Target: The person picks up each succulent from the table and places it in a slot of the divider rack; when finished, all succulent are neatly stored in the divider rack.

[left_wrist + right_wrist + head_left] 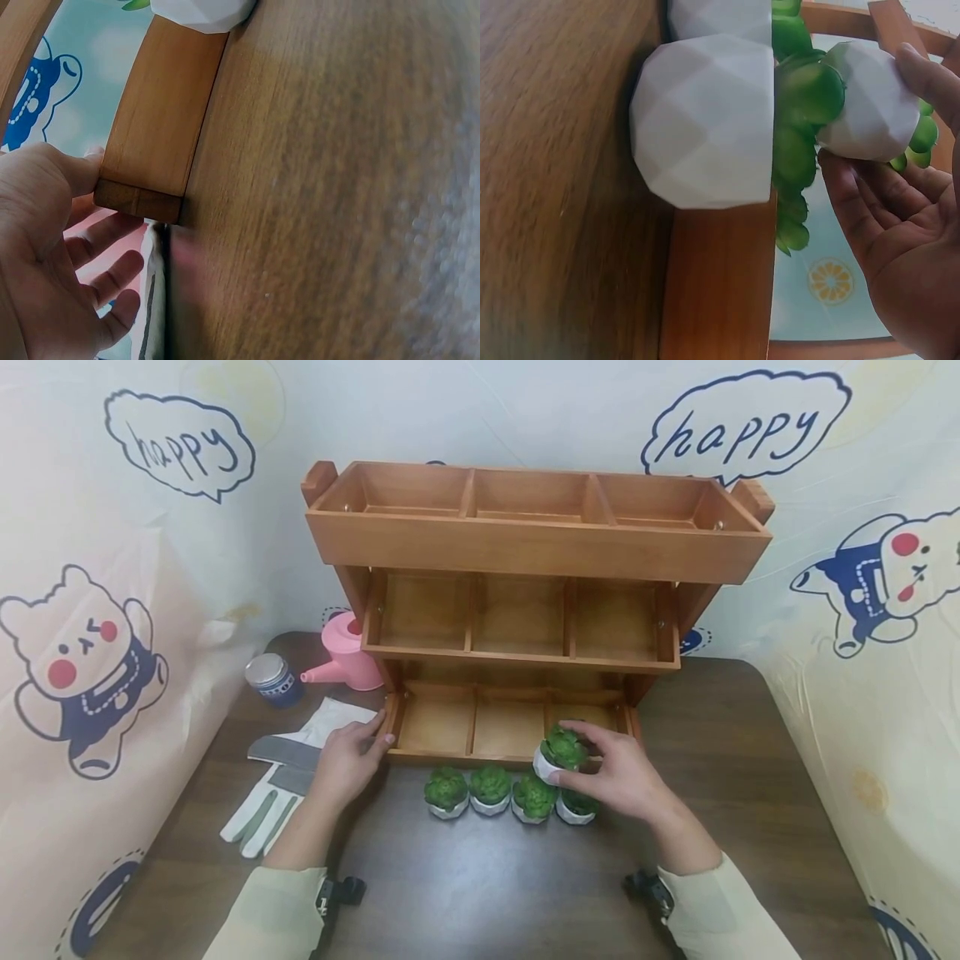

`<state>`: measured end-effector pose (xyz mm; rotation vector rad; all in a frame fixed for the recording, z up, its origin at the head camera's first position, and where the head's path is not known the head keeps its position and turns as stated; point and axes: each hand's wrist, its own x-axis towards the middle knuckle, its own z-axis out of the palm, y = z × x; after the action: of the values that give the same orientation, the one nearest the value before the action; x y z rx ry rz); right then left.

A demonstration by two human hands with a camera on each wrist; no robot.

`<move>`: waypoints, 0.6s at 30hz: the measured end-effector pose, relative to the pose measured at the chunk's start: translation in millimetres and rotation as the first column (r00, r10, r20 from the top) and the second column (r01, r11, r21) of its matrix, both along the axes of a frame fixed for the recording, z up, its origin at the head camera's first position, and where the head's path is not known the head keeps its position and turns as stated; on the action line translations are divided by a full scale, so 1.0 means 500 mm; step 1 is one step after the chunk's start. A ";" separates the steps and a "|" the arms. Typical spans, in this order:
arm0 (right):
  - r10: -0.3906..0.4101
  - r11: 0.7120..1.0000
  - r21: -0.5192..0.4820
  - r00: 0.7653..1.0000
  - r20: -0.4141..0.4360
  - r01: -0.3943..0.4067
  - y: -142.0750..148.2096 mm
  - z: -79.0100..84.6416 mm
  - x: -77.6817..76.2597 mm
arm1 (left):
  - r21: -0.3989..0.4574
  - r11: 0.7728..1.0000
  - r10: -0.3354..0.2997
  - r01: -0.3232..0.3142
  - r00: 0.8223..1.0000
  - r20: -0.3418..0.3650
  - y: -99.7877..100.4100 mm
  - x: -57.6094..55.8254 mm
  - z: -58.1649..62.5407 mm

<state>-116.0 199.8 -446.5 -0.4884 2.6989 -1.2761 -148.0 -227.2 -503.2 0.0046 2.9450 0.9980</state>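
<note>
My right hand (618,772) pinches a small potted succulent (564,748) between thumb and fingers. In the right wrist view, its white faceted pot (870,105) is clear of the table, above another pot (705,124). The held plant hangs over the row's right end, before the lowest tier of a three-tier wooden shelf (536,547). Several more succulents (446,790) stand in that row on the table. My left hand (348,764) holds the lowest tier's left front corner (142,191), thumb at the top edge and fingers against the outer side.
Left of the shelf are a pink watering can (351,652) and a blue tin with a silvery lid (273,679). White-and-grey gloves (285,760) lie beside my left forearm. A printed cloth (487,410) hangs behind the dark wooden table (465,893).
</note>
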 end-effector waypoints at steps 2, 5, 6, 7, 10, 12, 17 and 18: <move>0.007 1.000 -0.011 1.000 0.001 -0.007 -0.006 -0.001 -0.004 | 0.003 1.000 0.000 0.000 1.000 0.002 0.001 0.000 0.001; 0.017 1.000 -0.009 1.000 -0.016 -0.017 -0.015 -0.004 -0.009 | 0.003 1.000 0.001 -0.001 1.000 0.006 0.001 0.000 0.002; 0.021 1.000 -0.006 1.000 -0.023 -0.021 -0.018 -0.004 -0.011 | 0.002 1.000 0.002 -0.002 1.000 0.007 0.001 -0.001 0.001; 0.025 1.000 -0.002 0.999 -0.032 -0.025 -0.021 -0.005 -0.012 | 0.000 1.000 0.001 -0.001 1.000 0.007 0.001 -0.001 0.001; 0.037 0.999 0.013 0.998 -0.048 -0.036 -0.031 -0.006 -0.017 | -0.005 1.000 0.001 -0.001 1.000 0.005 0.001 -0.001 0.000; 0.041 0.999 0.018 0.998 -0.049 -0.040 -0.039 -0.005 -0.021 | -0.006 1.000 0.001 -0.001 1.000 0.003 0.000 -0.001 -0.001; 0.043 0.999 0.027 0.998 -0.048 -0.042 -0.057 -0.005 -0.030 | -0.007 1.000 0.002 -0.002 1.000 0.003 0.000 -0.002 -0.003; 0.041 0.999 0.027 0.998 -0.048 -0.040 -0.060 -0.004 -0.031 | -0.007 1.000 0.002 -0.002 1.000 0.005 0.000 -0.002 -0.003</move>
<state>-131.7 169.6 -448.6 -0.5758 2.7267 -1.2329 -149.0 -227.3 -504.6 -0.0017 2.9445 0.9868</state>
